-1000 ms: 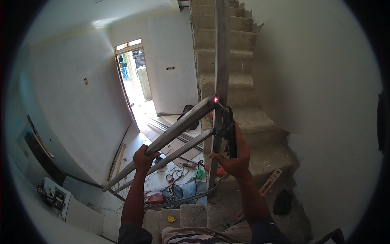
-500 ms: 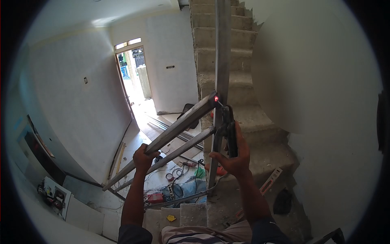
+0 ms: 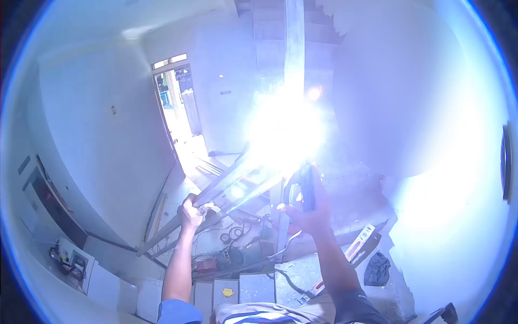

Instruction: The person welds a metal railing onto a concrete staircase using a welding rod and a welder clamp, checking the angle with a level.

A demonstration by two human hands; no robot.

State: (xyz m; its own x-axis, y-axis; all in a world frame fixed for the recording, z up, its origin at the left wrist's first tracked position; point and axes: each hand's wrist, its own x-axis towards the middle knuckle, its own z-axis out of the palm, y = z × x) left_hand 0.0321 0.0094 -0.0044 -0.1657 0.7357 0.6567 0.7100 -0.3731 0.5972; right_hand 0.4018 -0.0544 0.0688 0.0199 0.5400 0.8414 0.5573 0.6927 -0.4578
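Note:
A blinding white-blue arc glare covers the joint between the upright metal post (image 3: 294, 43) and the slanted upper metal tube (image 3: 229, 178). My left hand (image 3: 190, 212) is wrapped round that upper tube, some way down from the joint. In my right hand (image 3: 315, 216) is a dark welding electrode holder (image 3: 308, 186), just below and right of the glare. Its electrode tip is lost in the light. A second slanted tube (image 3: 249, 197) runs below the first, its upper end washed out.
A spirit level (image 3: 360, 241) lies on the concrete stairs at right, beside a dark bag (image 3: 376, 269). A yellow piece (image 3: 227, 292) sits on a step near me. Cables and a red box (image 3: 205, 264) are on the floor below. An open doorway (image 3: 181, 102) stands beyond.
The small red glow at the joint has become an intense arc that floods the room with light. Both hands stay in nearly the same places with the same holds.

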